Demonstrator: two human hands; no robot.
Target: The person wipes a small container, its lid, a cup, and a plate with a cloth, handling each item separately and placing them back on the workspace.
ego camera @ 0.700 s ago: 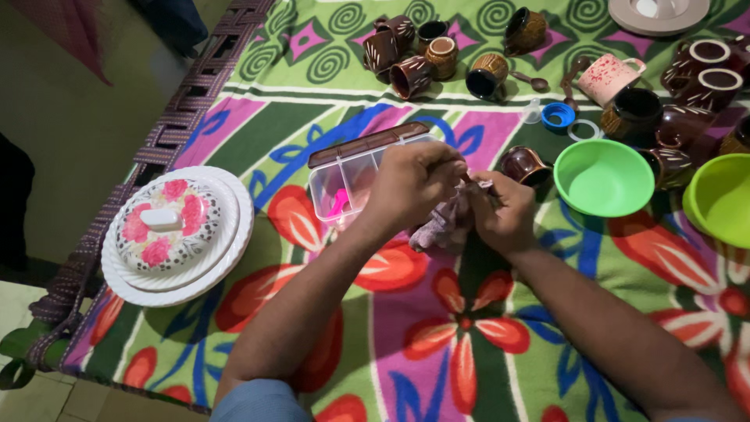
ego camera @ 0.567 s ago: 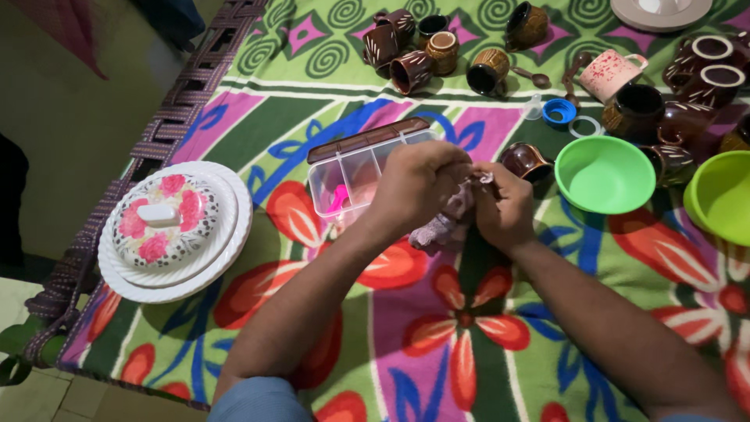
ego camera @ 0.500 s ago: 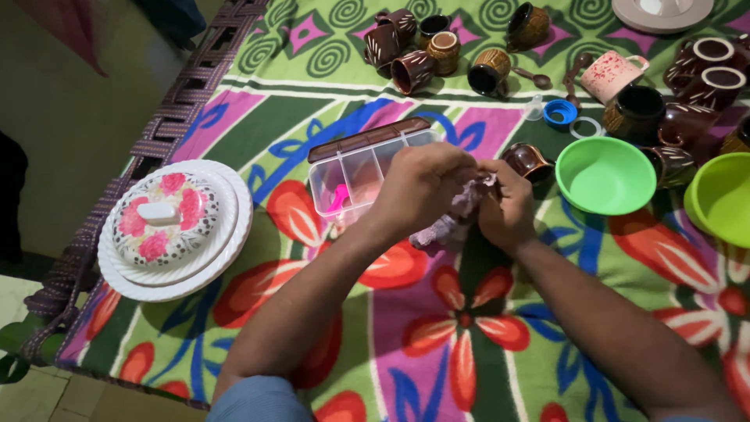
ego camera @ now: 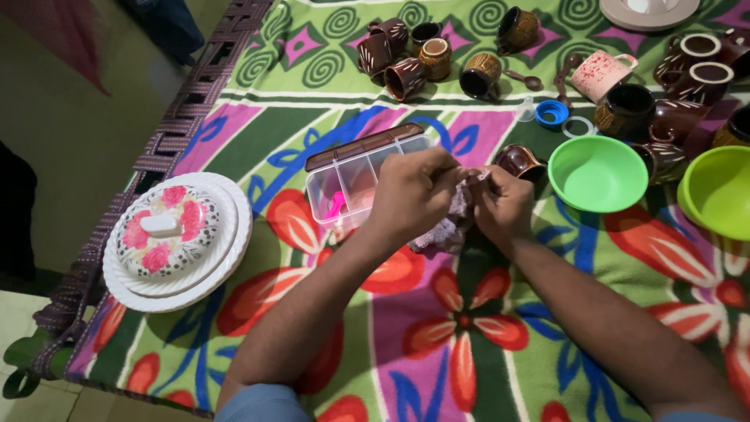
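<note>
Leftmost, a floral lidded dish (ego camera: 167, 230) sits on white plates. Just right, a clear compartment box (ego camera: 353, 181) stands open. Left hand (ego camera: 412, 194) and right hand (ego camera: 500, 205), fingers curled tight, pinch a crumpled purplish cloth (ego camera: 451, 223) between them. Green bowl (ego camera: 597, 173) lies right.

A single head-worn camera looks steeply down and forward from above the person's own forearms, at close range. Both hands, the left hand (ego camera: 410, 191) and right hand (ego camera: 504, 207), sit near the frame's centre. The blanket (ego camera: 461, 328) fills most of the view; floor (ego camera: 70, 133) shows along the left edge, and cups (ego camera: 406, 78) line the top.
</note>
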